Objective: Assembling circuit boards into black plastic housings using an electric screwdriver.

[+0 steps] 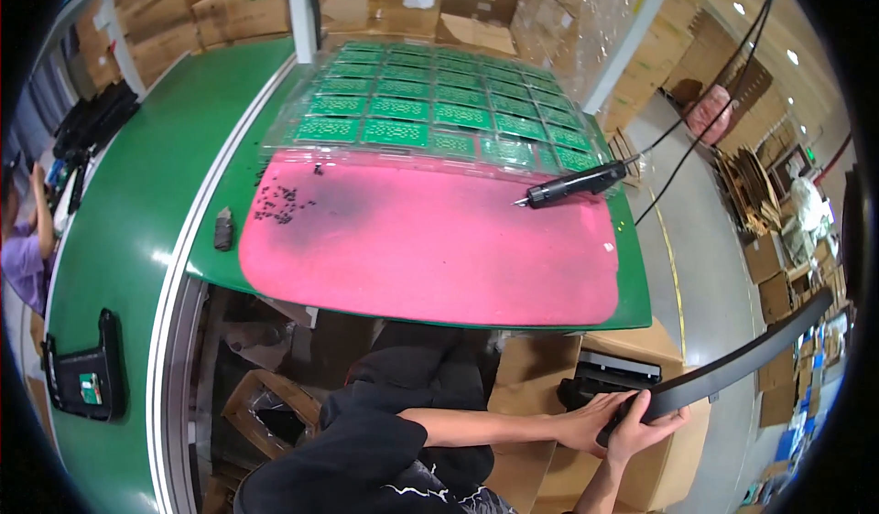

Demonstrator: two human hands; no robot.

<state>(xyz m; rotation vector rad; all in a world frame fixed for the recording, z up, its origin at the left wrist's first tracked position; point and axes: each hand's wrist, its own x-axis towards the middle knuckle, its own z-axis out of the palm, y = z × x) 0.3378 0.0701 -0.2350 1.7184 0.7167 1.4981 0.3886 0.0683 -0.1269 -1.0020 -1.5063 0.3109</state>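
Off to the right of the table, a long curved black plastic part (732, 367) is held tilted, its far end rising toward the right. My right hand (645, 433) is closed around its lower end, thumb on top. Beside it, my left hand (591, 422) grips the same end; its fingertips are partly hidden behind the part. Both hands are above an open cardboard box (673, 459), in which more black plastic parts (618, 367) lie.
On the table, a pink mat (439, 248) bears a black electric screwdriver (577, 185) and scattered small black screws (279, 205). Behind are clear trays of green circuit boards (398, 109). A green conveyor (174, 194) at left carries a black housing (87, 367); another person (32, 248) sits beyond.
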